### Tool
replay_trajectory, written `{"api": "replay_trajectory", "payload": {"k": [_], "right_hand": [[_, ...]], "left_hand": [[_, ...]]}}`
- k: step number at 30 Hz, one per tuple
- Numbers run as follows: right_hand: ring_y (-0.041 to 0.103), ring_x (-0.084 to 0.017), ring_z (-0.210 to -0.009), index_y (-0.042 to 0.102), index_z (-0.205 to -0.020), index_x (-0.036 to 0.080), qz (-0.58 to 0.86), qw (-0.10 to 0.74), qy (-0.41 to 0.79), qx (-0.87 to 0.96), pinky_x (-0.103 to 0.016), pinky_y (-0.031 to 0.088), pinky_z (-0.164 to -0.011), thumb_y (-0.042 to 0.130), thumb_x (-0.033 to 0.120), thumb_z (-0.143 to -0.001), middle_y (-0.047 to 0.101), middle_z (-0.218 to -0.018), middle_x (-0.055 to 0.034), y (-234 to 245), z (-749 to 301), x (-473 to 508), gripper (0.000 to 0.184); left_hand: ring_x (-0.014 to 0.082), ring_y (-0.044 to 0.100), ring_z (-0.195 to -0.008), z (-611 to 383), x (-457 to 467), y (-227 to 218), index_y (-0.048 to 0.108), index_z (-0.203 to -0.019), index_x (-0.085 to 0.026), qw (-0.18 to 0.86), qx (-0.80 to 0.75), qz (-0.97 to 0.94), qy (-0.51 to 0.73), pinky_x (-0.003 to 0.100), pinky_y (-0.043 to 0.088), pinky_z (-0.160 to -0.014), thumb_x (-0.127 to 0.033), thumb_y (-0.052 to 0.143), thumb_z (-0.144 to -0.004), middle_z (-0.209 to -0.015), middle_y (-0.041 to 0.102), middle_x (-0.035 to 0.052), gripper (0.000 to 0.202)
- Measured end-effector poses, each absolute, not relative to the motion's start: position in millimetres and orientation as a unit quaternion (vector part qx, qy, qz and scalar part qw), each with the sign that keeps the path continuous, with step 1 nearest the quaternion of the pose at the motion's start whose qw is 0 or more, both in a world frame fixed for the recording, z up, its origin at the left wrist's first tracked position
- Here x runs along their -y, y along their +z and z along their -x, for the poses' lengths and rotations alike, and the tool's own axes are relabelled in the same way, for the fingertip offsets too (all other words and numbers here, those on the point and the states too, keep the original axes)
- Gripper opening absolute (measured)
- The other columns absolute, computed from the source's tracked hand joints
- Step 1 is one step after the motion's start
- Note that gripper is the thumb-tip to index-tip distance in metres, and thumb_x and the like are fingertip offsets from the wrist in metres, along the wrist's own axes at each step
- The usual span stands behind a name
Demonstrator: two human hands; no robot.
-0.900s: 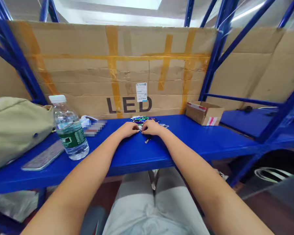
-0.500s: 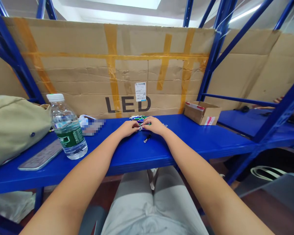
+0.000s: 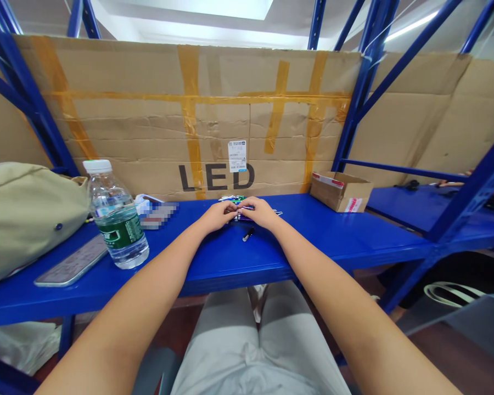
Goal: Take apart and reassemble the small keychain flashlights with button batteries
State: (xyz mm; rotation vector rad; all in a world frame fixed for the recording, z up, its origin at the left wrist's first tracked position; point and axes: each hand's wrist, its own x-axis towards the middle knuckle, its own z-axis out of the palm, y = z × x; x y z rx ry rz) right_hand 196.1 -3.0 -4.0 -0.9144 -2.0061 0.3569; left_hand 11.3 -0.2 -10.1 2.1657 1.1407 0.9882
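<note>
My left hand (image 3: pixel 217 216) and my right hand (image 3: pixel 260 212) meet over a small pile of slim, coloured pens (image 3: pixel 233 198) on the blue table. Thumbs and fingers of both hands are pinched together, the fingertips nearly touching. Anything between them is too small and too covered to make out. Green, blue and purple show among the pens, and silver ends stick out to the right of my right hand. A short black piece with a silvery end (image 3: pixel 248 234) lies on the table just nearer to me than the hands.
Left of my left arm stand a water bottle (image 3: pixel 119 225), a phone (image 3: pixel 72 262) and a beige bag (image 3: pixel 28 219). An open cardboard box (image 3: pixel 333 193) sits at the back right. Behind the table (image 3: pixel 321 236) rises a taped cardboard sheet (image 3: pixel 148 131). Blue posts frame both sides.
My fingertips have shifted slightly and drawn closer together over the pens. The whole view has moved a little. The black piece lies where it was on the table.
</note>
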Motion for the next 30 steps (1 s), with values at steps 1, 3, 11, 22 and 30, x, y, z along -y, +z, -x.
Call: {"api": "replay_trajectory", "payload": {"k": [1, 3, 11, 22, 30], "right_hand": [[0.063, -0.017, -0.092, 0.072, -0.087, 0.019, 0.371, 0.439, 0.144, 0.806, -0.032, 0.046, -0.086, 0.066, 0.016, -0.077, 0.070, -0.094, -0.0048, -4, -196, 3, 0.012], [0.063, -0.018, -0.091, 0.072, -0.088, 0.019, 0.377, 0.441, 0.143, 0.802, -0.032, 0.047, -0.085, 0.067, 0.018, -0.076, 0.070, -0.093, -0.0049, -4, -196, 4, 0.013], [0.065, -0.017, -0.087, 0.070, -0.090, 0.015, 0.387, 0.442, 0.194, 0.785, -0.030, 0.050, -0.080, 0.064, 0.012, -0.075, 0.072, -0.091, -0.0061, -5, -193, 4, 0.016], [0.063, -0.018, -0.078, 0.076, -0.074, 0.021, 0.449, 0.255, 0.015, 0.856, -0.027, 0.045, -0.072, 0.072, 0.022, -0.071, 0.072, -0.078, -0.0027, -4, -207, 1, 0.006], [0.062, -0.015, -0.070, 0.078, -0.084, 0.024, 0.469, 0.178, 0.008, 0.865, -0.024, 0.041, -0.063, 0.067, 0.024, -0.075, 0.074, -0.079, -0.0010, -4, -206, 1, 0.014]], "left_hand": [[0.0149, 0.059, -0.069, -12, 1, -10, 0.060, -0.092, -0.016, 0.255, -0.421, -0.790, 0.365, 0.026, 0.051, -0.057, -0.033, 0.062, -0.079, -0.083, 0.065, 0.0039, 0.022], [0.0153, 0.059, -0.071, -12, 3, -8, 0.060, -0.091, -0.016, 0.271, -0.427, -0.779, 0.371, 0.027, 0.052, -0.058, -0.034, 0.063, -0.078, -0.081, 0.065, 0.0032, 0.023], [0.0164, 0.061, -0.080, -14, 5, -8, 0.060, -0.090, -0.017, 0.316, -0.438, -0.746, 0.388, 0.026, 0.054, -0.059, -0.034, 0.067, -0.076, -0.085, 0.065, 0.0032, 0.023], [0.0126, 0.057, -0.061, -4, -5, -10, 0.060, -0.090, -0.015, 0.233, -0.444, -0.782, 0.369, 0.025, 0.050, -0.056, -0.029, 0.061, -0.077, -0.069, 0.062, 0.0006, 0.018], [0.0151, 0.060, -0.067, -6, -3, -9, 0.063, -0.089, -0.016, 0.202, -0.435, -0.801, 0.359, 0.030, 0.051, -0.069, -0.027, 0.061, -0.078, -0.073, 0.065, 0.0022, 0.016]]}}
